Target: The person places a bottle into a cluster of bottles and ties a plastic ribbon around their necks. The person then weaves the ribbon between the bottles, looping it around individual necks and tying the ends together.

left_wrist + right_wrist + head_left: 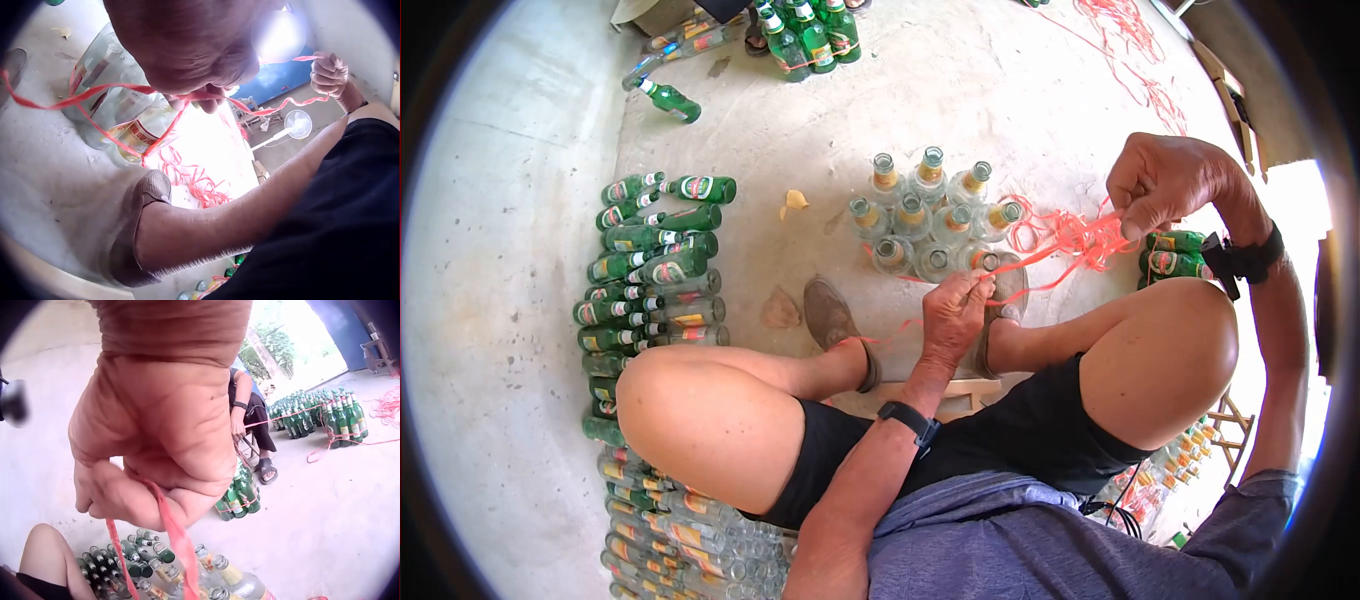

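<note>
A cluster of clear glass bottles [911, 215] stands upright on the floor between the feet, with pink-red plastic ribbon [1040, 290] at its near side. My left hand [955, 318] pinches the ribbon beside the nearest bottles; in the left wrist view this hand [187, 47] has the ribbon [81, 99] running across under its fingers. Higher and to the right, my right hand [1165, 185] grips another stretch, pulled out between the two hands. In the right wrist view, the right hand [150, 444] has curled fingers around the ribbon [178, 537], which hangs over the bottle necks.
Green and clear bottles [670, 265] lie stacked along the left. Loose ribbon [1090, 235] is heaped right of the cluster. Bundled green bottles [810, 45] stand at the far side, near one lying bottle [670, 102]. Another person [250, 412] sits beyond in the right wrist view.
</note>
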The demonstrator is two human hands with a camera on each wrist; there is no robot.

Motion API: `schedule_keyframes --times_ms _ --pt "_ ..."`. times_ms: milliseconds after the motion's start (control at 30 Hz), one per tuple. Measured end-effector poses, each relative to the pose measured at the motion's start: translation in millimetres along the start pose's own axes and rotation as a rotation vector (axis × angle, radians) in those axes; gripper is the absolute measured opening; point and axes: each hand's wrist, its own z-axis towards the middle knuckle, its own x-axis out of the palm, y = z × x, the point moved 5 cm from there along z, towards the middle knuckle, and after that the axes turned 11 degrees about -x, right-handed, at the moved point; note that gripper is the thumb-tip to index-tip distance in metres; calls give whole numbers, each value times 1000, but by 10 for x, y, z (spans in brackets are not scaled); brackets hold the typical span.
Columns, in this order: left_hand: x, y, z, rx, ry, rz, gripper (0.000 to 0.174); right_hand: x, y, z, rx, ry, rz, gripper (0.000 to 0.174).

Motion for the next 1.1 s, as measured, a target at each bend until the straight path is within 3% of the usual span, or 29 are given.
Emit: schedule_keyframes --times_ms 100,200,367,567,667,867,1100 --pt "-11 12 -2 13 -15 57 10 -80 -68 -122 66 -37 -123 28" --pt "-2 8 -12 -37 -8 15 11 -269 -168 -261 124 -136 -409 22" --pt "6 -28 -24 -85 -9 -8 12 -468 -517 -476 218 -247 -560 18" --pt "40 38 -71 -175 -21 -95 13 -629 -657 -480 249 -408 -354 19" --pt "71 59 -110 -349 3 -259 16 -582 -581 -261 52 -483 -349 21" --pt "32 22 -127 -468 -35 -290 18 -398 -236 433 -293 -534 -411 24" --pt "-73 -6 -126 -463 -44 -340 17 -58 217 1224 -700 -412 -276 17"
